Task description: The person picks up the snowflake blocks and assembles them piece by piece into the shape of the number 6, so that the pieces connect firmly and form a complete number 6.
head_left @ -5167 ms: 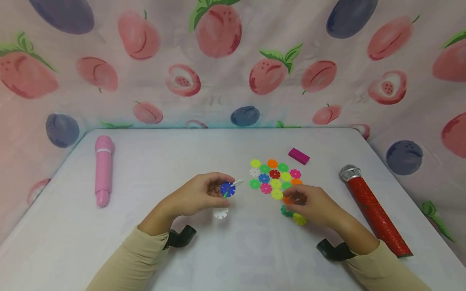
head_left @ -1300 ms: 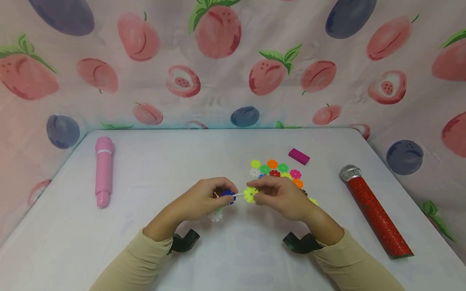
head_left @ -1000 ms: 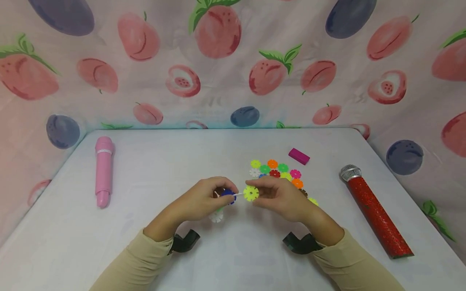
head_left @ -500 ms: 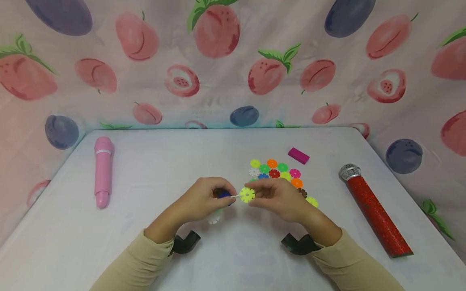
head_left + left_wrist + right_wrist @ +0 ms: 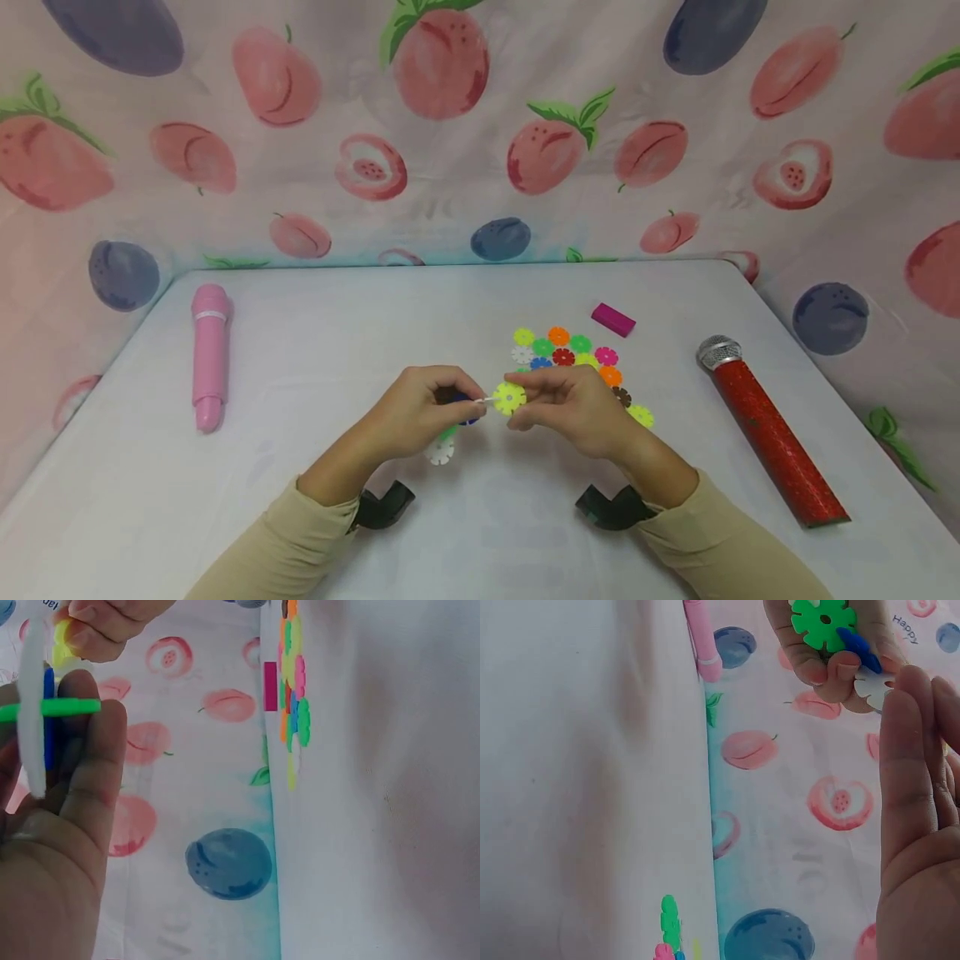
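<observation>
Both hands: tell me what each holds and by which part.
Left hand: joined discs, pinched near the blue disc; exact contact is hidden. Right hand: a yellow disc, by the edge nearest that hand.

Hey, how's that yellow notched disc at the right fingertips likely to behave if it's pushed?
The yellow disc is probably stiff, since it looks flat and unbent. It's likely light, being small beside the right hand. Pushed, it might pivot where its edge appears to meet the edge-on white disc.
</observation>
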A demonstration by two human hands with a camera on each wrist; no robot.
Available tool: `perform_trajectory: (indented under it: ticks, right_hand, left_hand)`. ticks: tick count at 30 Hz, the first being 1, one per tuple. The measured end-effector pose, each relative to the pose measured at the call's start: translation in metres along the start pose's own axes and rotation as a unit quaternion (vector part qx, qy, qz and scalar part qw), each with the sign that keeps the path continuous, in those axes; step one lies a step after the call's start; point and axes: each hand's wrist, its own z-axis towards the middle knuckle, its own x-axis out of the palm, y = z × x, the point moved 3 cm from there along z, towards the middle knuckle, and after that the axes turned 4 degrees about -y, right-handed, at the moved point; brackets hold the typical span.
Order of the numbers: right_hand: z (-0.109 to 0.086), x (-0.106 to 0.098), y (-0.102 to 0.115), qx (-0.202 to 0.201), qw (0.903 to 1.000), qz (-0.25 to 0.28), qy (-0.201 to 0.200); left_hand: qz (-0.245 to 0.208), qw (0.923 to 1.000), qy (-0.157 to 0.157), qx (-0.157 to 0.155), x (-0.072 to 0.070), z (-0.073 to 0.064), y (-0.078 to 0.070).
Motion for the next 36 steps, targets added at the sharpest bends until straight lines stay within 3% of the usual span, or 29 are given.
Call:
perform_trajectory:
  ticks: [8,12,17,36]
  right_hand:
    - [0.0004,0.0012,0.0002,-0.016,0.9998,0.007,0.012]
    - [0.0005,-0.0004,0.0023,-0.004,0.9999,-0.007,0.013]
    - [0.0005,-0.0033,0.0045,0.013,0.9998,-0.008,0.016]
    - [0.0006,-0.002,0.0039,0.015,0.9989,0.03,0.033]
  left_hand:
    - [0.017,0.9998,0.001,0.008,-0.0003,0.0005,-0.0006]
    - [0.025,0.9997,0.008,0.001,-0.0026,0.001,-0.0008]
    - [0.024,0.9996,0.014,-0.011,-0.0042,0.0012,-0.0002]
    - [0.009,0.9993,0.026,-0.024,-0.0036,-0.0001,-0.0002]
